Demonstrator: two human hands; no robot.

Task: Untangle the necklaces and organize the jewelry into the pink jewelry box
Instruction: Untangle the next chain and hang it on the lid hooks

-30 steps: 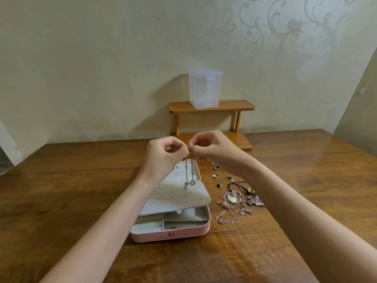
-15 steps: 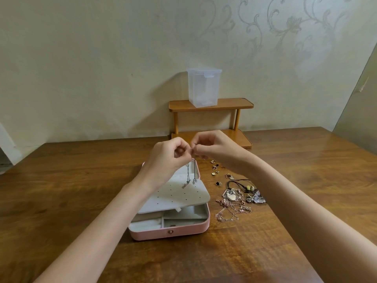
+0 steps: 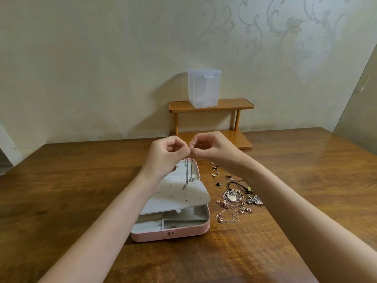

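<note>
Hardly moved since a second ago: left hand [image 3: 165, 155] and right hand [image 3: 212, 149] both pinch the necklace [image 3: 188, 172], dangling above the jewelry box [image 3: 183, 231]. Light, limp, tangle-prone chain; best held near the clasp.

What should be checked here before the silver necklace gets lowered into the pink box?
1. Both hands pinch the chain: left hand and right hand meet at its top: ok.
2. Silver necklace hangs free of the table: ok.
3. Strands untangled: cannot tell, they hang close together.
4. Pink jewelry box open, perforated panel exposed beneath the pendant: ok.
5. Front compartments free to receive: ok.
6. Remaining jewelry pile sorted: not ok, still tangled on the table.
</note>
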